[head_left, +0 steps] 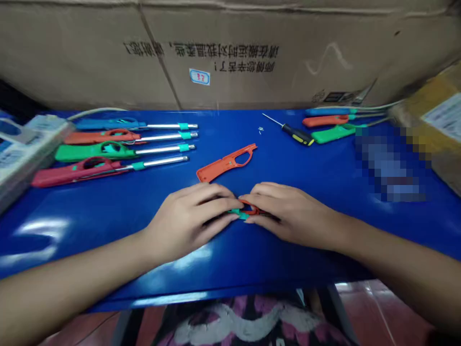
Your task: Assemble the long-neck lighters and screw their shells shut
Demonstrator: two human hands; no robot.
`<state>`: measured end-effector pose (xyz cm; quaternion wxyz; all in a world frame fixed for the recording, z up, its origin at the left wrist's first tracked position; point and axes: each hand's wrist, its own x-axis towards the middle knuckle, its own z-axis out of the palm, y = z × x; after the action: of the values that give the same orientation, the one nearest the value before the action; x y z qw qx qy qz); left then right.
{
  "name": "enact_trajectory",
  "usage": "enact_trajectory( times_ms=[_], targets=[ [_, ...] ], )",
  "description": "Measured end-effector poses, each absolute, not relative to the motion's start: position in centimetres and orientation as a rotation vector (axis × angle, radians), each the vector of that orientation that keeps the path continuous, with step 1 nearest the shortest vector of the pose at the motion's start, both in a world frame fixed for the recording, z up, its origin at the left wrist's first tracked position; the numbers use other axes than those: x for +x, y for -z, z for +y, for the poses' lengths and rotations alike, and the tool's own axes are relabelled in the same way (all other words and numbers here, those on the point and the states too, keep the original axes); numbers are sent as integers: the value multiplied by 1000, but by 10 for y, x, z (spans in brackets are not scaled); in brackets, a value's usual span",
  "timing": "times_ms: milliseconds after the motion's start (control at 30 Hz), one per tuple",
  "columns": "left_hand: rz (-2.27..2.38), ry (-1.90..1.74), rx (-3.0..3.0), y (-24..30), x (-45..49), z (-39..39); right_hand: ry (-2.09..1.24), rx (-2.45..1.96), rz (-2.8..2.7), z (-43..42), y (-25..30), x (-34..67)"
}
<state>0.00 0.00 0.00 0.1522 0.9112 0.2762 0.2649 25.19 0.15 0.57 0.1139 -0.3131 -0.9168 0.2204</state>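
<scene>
Between my two hands, low over the blue table, is an orange gas lighter (254, 208) with a teal piece at its trigger loop. My left hand (192, 216) pinches its left end near the teal piece, and my right hand (293, 214) grips the right end; both hands are closed. Fingers cover most of the lighter. Just beyond my left hand lies a loose orange handle shell (219, 166), its hollow inner side up.
Several assembled lighters (95, 150) lie in rows at left beside a white power strip (30, 149). Small screws (260, 130), a black-yellow screwdriver (298, 134) and three more lighters (333, 133) lie toward the right. A cardboard box (230, 29) borders the back, with a taped box (435, 129) at right.
</scene>
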Motion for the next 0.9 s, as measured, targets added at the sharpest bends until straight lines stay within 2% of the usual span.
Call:
enact_trajectory(
  times_ms=[633,900],
  targets=[
    [799,-761,2515,-3,3,3,-545,-915,-2777,-1,-6,250],
    [970,-721,2343,-1,3,-1,-421,-1051,-2494,-3,-16,246]
  ],
)
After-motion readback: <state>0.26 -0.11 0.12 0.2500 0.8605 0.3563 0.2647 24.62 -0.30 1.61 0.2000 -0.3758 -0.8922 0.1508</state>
